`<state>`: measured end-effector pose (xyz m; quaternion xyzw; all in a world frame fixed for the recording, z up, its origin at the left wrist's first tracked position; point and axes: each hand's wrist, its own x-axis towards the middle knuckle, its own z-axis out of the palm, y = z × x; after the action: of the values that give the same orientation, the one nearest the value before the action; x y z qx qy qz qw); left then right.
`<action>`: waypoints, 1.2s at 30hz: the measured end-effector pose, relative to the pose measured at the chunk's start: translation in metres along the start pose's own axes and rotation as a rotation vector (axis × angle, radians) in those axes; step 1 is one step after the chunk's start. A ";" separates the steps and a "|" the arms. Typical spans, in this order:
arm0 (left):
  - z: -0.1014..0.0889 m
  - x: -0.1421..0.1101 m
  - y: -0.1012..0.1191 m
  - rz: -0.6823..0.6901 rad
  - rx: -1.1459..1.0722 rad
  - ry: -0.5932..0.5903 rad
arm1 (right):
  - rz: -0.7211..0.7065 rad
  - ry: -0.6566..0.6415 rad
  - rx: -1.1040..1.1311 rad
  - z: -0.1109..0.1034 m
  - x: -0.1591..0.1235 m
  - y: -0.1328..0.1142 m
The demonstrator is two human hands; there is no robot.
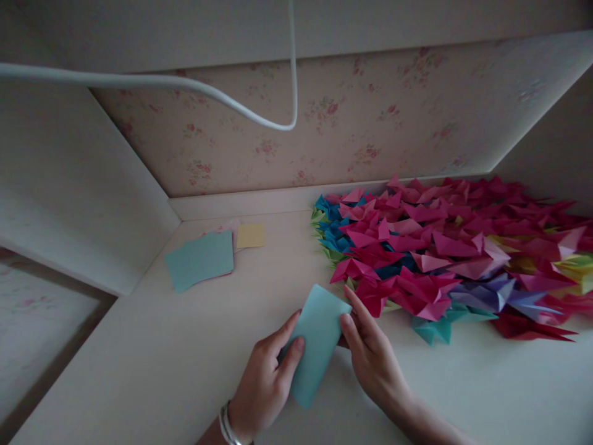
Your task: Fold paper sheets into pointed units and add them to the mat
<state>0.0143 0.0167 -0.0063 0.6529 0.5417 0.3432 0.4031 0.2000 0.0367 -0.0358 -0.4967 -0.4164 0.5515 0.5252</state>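
A light blue sheet of paper (315,343), folded into a long rectangle, lies on the white desk (194,352) between my hands. My left hand (264,383) rests on its left edge, fingers curled over the paper and pressing it down; a bracelet circles that wrist. My right hand (370,352) touches the right edge with its fingers stretched out along the fold. A big heap of folded paper pieces (445,253), mostly pink and red with some blue, green and purple, lies just right of my right hand.
A small stack of flat sheets (201,259), light blue on top, and a yellow square (251,235) lie at the back left. A white cable (185,86) hangs in front of the flowered back wall. The desk drops off at the left edge.
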 end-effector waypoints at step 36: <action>0.006 -0.002 -0.020 0.193 0.147 0.021 | 0.048 -0.007 -0.108 -0.001 0.000 -0.006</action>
<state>0.0112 0.0155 -0.0269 0.7261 0.5045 0.3464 0.3134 0.2017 0.0374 -0.0302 -0.5321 -0.4352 0.5425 0.4828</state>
